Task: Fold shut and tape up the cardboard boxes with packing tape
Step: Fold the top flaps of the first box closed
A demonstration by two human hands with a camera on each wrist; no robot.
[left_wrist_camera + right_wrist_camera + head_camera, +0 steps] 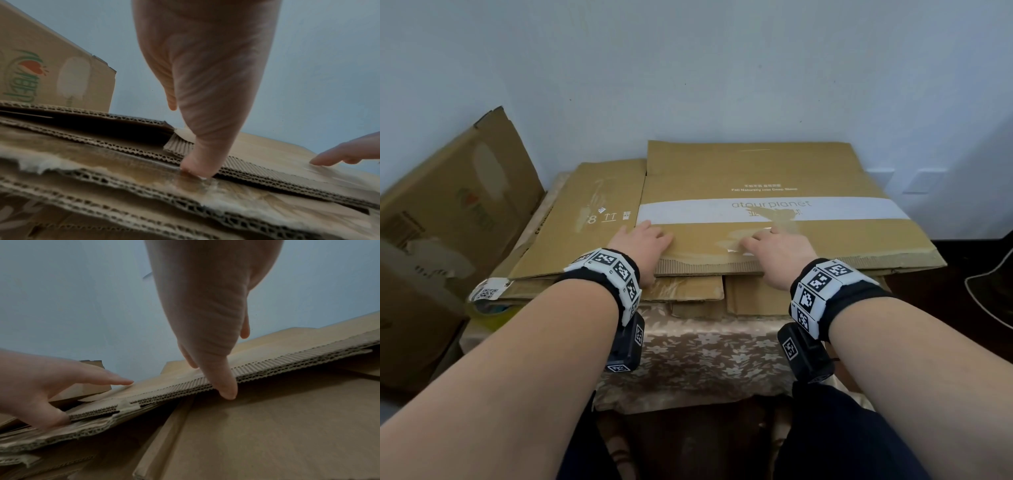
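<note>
The fingers (659,236) of the left hand (642,240) lay straight and close together on top of the flattened cardboard box (774,212), near its front left corner, while the thumb (197,167) reached down over the front edge and pressed against the corrugated layers below. The fingers (751,241) of the right hand (779,250) lay flat and slightly spread on the same top sheet, further to the right, over a patch of old clear tape; its thumb (226,389) hooked down over the torn front edge, its tip just under the top layer. Whether either thumb had truly gripped the sheet could not be told.

That box, marked with a white band (825,209) and pale lettering, lay uppermost on a stack of flattened cardboard (585,219) that covered most of the table (705,349), which wore a floral cloth. Both wrists carried black bands with black-and-white coded tiles, the left one (613,270) just in front of the stack's edge.

At the stack's front left corner, a roll of packing tape (486,301) with a coded label sat partly tucked under the cardboard. Left of the table, another brown box (448,212) with a red and green print leaned against the pale wall (688,68).
</note>
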